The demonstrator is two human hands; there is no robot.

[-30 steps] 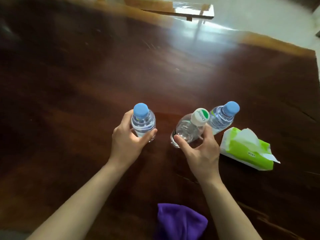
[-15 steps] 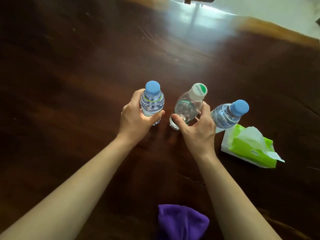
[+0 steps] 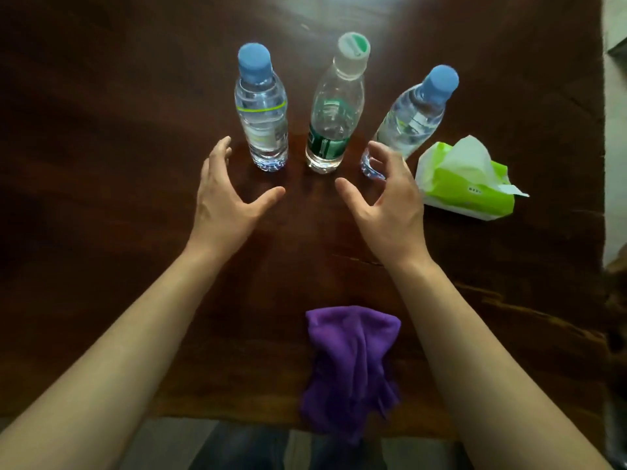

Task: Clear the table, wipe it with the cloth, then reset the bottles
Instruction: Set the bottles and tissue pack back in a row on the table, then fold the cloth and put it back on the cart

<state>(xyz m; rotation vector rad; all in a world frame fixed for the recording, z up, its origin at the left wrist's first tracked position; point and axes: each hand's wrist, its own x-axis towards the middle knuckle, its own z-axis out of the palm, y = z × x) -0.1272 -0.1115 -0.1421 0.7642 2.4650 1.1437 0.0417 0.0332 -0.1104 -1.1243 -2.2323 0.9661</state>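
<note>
Three clear water bottles stand upright in a row on the dark wooden table (image 3: 101, 164). The left bottle (image 3: 262, 113) and the right bottle (image 3: 412, 120) have blue caps; the middle bottle (image 3: 330, 120) has a white cap and a green label. My left hand (image 3: 227, 201) hovers open just in front of the left bottle, holding nothing. In front of the middle and right bottles is my right hand (image 3: 386, 205), fingers spread and empty. A crumpled purple cloth (image 3: 351, 364) lies at the table's near edge between my forearms.
A green pack of tissues (image 3: 471, 181) with a white sheet sticking out lies right of the bottles. The table's right edge runs down the far right, with pale floor (image 3: 614, 130) beyond. Below the near edge, my legs show.
Both hands have let go of the bottles they held and drawn back toward me, open. The left and middle bottles now stand free in line with the right one. The view tilted down.
</note>
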